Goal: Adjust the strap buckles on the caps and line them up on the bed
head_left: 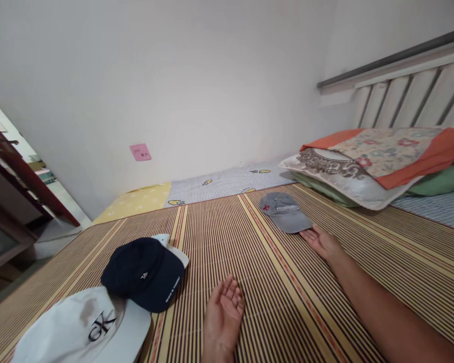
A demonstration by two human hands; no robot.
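Observation:
A grey baseball cap (285, 212) with small red and white markings is at the far middle of the striped mat (257, 307). My right hand (321, 243) reaches in from the right, palm up, and pinches the edge of the cap's brim; the fingertips are partly hidden there. Nearer to me, my left hand (224, 312) rests palm up with loosely curled fingers and nothing in it. To its left are a navy baseball cap (136, 267), a white cap (71, 322) with black letters, and a pale cap (179, 254) mostly hidden behind the navy one.
Stacked pillows (348, 171) under an orange-edged floral cloth (397, 146) lie at the right, below a white radiator (408, 96). Behind the mat runs a checked sheet (227, 181) against the white wall (212, 91). A doorway with a dark red door (30, 174) is at left.

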